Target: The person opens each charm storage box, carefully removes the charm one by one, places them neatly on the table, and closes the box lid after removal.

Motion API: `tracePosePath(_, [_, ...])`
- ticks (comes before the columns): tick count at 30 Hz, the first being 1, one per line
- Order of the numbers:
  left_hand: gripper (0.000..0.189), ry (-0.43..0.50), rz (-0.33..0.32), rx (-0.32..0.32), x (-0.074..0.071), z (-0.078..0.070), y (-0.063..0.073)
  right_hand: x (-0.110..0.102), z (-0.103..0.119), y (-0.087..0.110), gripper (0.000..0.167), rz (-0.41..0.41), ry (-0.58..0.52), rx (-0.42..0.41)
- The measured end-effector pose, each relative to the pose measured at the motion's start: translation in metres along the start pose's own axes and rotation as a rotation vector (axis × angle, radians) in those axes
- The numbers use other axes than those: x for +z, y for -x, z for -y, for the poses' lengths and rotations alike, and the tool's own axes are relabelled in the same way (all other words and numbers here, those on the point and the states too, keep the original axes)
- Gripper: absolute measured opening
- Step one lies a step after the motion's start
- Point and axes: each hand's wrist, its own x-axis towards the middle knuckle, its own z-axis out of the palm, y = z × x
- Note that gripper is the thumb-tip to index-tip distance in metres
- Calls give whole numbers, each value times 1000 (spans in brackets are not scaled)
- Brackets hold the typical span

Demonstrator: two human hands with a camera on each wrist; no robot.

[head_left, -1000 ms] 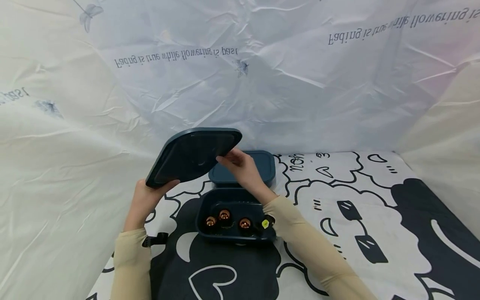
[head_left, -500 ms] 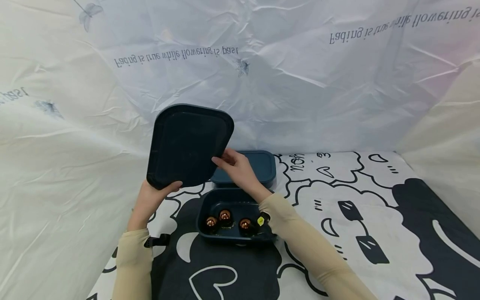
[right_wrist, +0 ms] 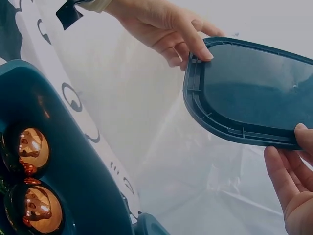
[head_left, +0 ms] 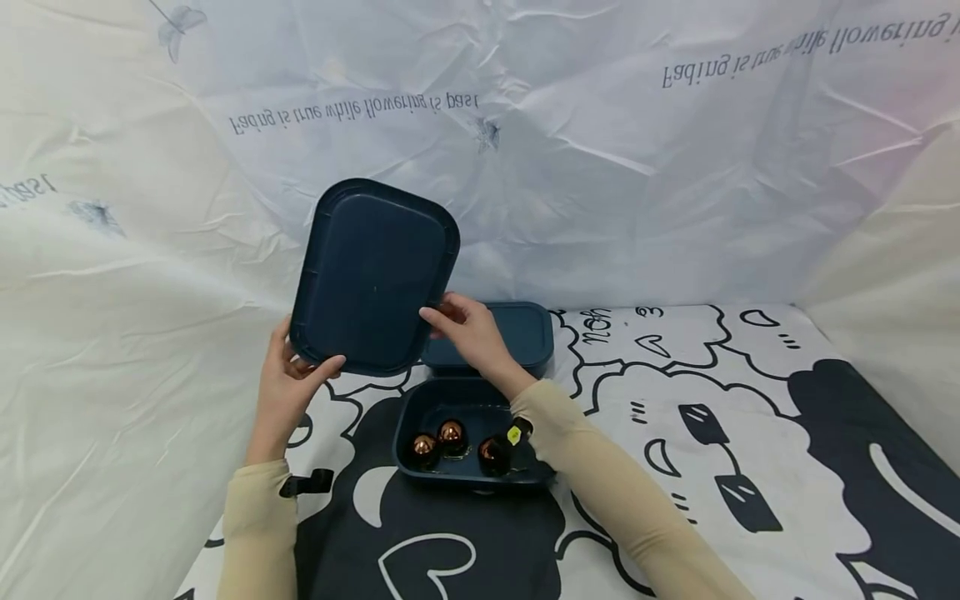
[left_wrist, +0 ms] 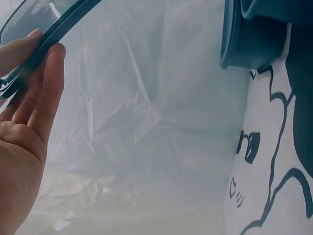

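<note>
A dark blue rectangular lid (head_left: 375, 267) is held up and tilted, its ridged inner side towards the head camera. My left hand (head_left: 281, 400) pinches its lower left corner, thumb in front and fingers behind. On the lid's lower right edge, my right hand (head_left: 476, 340) pinches with thumb and fingers, as the right wrist view also shows of the lid (right_wrist: 254, 93). Below stands an uncovered dark blue box (head_left: 401, 433). Three shiny copper-coloured balls (head_left: 452, 434) lie inside it. My right wrist hides part of the box's right end.
Behind the uncovered box sits a second blue box with its lid on (head_left: 531, 333). Black-and-white cartoon cloth (head_left: 615, 517) covers the table. White plastic sheeting (head_left: 570, 208) rises at the back and along both sides.
The lid has swung from a slanted pose to more upright and higher, its underside facing the head camera more fully. Both hands keep their grip; the right has shifted slightly left.
</note>
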Motion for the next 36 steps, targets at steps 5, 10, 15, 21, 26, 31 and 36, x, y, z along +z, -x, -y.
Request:
tracePosePath(5, [93,-96,-28,6,-6,3,-1,7,-3,-7,28,16,-24,47])
tracePosePath(10, [95,-137,-63,-55,-10,10,-2,17,-5,-17,28,36,-34,99])
tracePosePath(15, [94,-116,-96,-116,-15,19,-5,27,-6,-25,49,10,-103,214])
tracePosePath(21, [93,-102,-101,-186,-24,31,-5,46,-10,-27,57,-10,-194,313])
tracePosePath(26, [97,-164,-94,-311,-37,41,-3,70,-18,-26,59,6,-198,376])
tracePosePath(31, [100,-265,-42,-412,-50,46,-1,86,-24,-25,58,58,-196,435])
tracePosePath(36, [105,-306,56,-467,-53,52,0,88,-31,-22,41,101,-111,481])
